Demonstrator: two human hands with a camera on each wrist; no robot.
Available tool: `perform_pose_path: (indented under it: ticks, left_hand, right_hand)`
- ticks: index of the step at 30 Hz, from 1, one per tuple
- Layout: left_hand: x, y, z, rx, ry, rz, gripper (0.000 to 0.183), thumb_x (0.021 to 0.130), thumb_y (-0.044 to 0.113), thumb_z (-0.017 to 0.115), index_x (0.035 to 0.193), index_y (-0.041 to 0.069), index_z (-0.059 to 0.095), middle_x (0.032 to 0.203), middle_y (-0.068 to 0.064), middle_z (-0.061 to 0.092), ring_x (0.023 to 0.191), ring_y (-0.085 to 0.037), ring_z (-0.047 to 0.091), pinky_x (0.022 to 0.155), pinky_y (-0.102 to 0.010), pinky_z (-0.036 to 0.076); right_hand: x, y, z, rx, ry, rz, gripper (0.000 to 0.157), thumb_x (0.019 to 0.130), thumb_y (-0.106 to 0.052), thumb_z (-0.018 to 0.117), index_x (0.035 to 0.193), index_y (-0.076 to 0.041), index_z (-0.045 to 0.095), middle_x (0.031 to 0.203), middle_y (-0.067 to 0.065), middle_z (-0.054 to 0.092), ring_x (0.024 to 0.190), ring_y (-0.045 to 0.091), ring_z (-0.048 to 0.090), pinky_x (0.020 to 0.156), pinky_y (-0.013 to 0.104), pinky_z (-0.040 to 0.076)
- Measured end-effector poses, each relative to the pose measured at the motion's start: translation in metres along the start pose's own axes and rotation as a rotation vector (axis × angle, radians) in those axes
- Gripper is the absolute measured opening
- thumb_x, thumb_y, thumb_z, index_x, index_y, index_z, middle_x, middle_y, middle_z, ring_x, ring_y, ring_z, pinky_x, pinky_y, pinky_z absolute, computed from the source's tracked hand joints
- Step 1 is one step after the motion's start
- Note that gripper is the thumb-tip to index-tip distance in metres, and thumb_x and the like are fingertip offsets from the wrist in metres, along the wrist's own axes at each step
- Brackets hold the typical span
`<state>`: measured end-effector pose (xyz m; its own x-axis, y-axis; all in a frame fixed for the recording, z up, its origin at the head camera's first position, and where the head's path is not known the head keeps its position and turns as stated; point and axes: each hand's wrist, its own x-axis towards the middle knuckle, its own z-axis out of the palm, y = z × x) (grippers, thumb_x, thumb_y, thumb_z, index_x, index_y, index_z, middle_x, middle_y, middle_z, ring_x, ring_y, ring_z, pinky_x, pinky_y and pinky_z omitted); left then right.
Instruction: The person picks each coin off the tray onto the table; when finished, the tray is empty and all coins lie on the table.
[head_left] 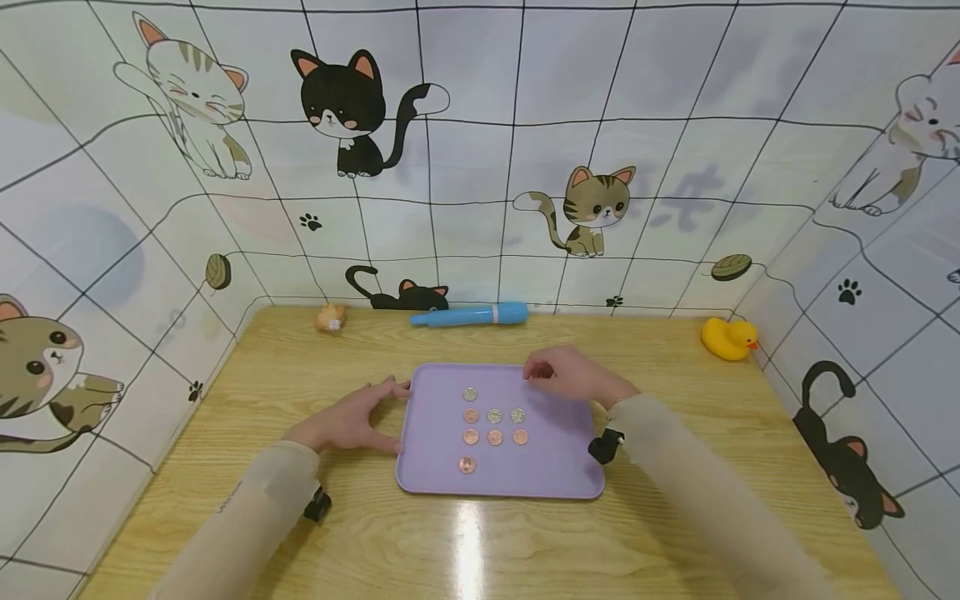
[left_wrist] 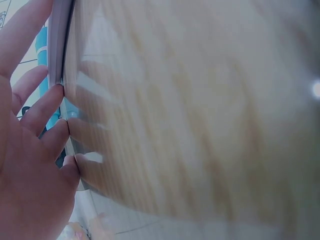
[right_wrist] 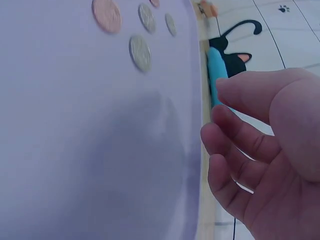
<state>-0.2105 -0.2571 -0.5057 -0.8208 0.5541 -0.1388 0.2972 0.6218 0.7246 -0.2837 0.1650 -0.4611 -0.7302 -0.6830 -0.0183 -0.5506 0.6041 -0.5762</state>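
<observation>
Evidently, the coins matter most: eight lie flat on the purple tray, mostly in rows left of its middle. Nearest the right hand is the silver coin ending the upper row of three; it lies from the fingers toward the person and very slightly left, so a reach for it would be short, drawn back from the far rim. Another silver coin sits alone farther left, almost level with those fingers. Being round, the coins offer no long axis; the tray's own runs left to right. The right fingers are loosely curled above the tray, no coin visible between them and the thumb, though the forefinger is partly hidden in the wrist view. The left hand is spread, its fingers and thumb at the tray's left rim, grasping no coin. Open room on the tray lies right of the coins, beneath the right wrist. Beyond the far rim, a blue marker lies lengthwise on the table near the wall.
</observation>
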Motion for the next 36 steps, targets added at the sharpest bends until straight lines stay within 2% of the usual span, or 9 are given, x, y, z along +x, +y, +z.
perform_pose_path:
  ticks: [10, 17, 21, 28, 36]
  left_hand:
    - [0.000, -0.001, 0.000, -0.003, -0.004, -0.009, 0.081, 0.079, 0.047, 0.092, 0.146, 0.024, 0.053, 0.171, -0.010, 0.033, 0.161, -0.044, 0.012, 0.127, -0.068, 0.003]
    - [0.000, -0.003, 0.000, 0.013, -0.005, -0.022, 0.083, 0.079, 0.049, 0.091, 0.148, 0.025, 0.053, 0.171, -0.011, 0.032, 0.161, -0.044, 0.012, 0.128, -0.068, 0.003]
    - [0.001, -0.002, 0.000, 0.019, -0.006, -0.027, 0.083, 0.079, 0.049, 0.091, 0.148, 0.026, 0.052, 0.171, -0.012, 0.031, 0.161, -0.044, 0.012, 0.128, -0.068, 0.003]
    - [0.002, -0.001, 0.000, 0.035, -0.007, -0.023, 0.084, 0.080, 0.049, 0.091, 0.149, 0.024, 0.051, 0.171, -0.012, 0.032, 0.161, -0.042, 0.013, 0.129, -0.065, 0.004]
    - [0.002, -0.003, 0.001, 0.037, -0.004, -0.037, 0.084, 0.079, 0.051, 0.090, 0.150, 0.027, 0.050, 0.171, -0.011, 0.031, 0.161, -0.040, 0.013, 0.129, -0.064, 0.004]
  right_hand:
    - [0.036, -0.028, 0.028, -0.009, -0.110, -0.035, 0.010, 0.101, -0.013, 0.070, 0.110, -0.013, 0.075, 0.096, -0.008, 0.071, 0.089, 0.009, 0.063, 0.083, 0.030, 0.056]
    - [0.054, -0.037, 0.044, -0.043, -0.119, -0.066, 0.016, 0.099, -0.008, 0.070, 0.113, -0.014, 0.075, 0.095, -0.005, 0.069, 0.087, 0.010, 0.060, 0.083, 0.029, 0.054]
    - [0.060, -0.040, 0.049, -0.038, -0.123, -0.069, 0.018, 0.099, -0.009, 0.070, 0.115, -0.016, 0.075, 0.097, -0.005, 0.069, 0.087, 0.011, 0.059, 0.082, 0.030, 0.054]
    - [0.065, -0.044, 0.053, -0.033, -0.155, -0.025, 0.019, 0.101, -0.013, 0.070, 0.119, -0.018, 0.074, 0.108, -0.002, 0.069, 0.096, 0.013, 0.062, 0.090, 0.034, 0.055]
    - [0.067, -0.044, 0.054, -0.037, -0.159, -0.053, 0.018, 0.100, -0.012, 0.072, 0.116, -0.016, 0.075, 0.104, -0.002, 0.069, 0.092, 0.013, 0.061, 0.088, 0.035, 0.055]
